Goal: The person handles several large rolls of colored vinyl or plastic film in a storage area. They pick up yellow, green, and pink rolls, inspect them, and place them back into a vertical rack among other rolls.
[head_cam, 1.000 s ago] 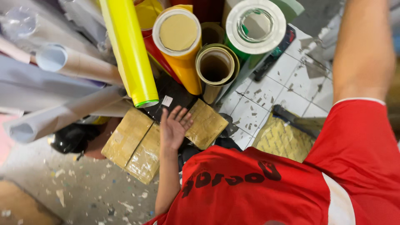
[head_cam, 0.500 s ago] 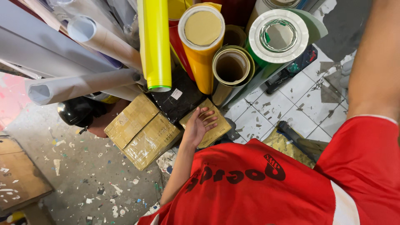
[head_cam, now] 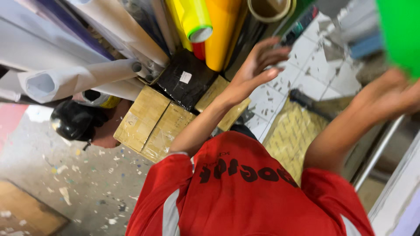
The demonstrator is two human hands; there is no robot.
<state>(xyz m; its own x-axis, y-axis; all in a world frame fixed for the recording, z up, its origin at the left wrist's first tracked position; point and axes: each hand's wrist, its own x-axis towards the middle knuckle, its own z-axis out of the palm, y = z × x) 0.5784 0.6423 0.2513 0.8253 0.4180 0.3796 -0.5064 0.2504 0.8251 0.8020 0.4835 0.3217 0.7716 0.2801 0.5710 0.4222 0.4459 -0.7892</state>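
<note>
The orange roll stands upright among the leaning rolls at the top of my view, just beside the yellow roll with its green-rimmed end, and my left hand hangs near it with the grip spread wide, holding nothing. Below them I see a black wrapped package with a small white square label, lying against two tan cardboard boxes sealed in clear tape on the speckled floor. My right hand is blurred at the right under a green roll; I cannot tell its grip.
</note>
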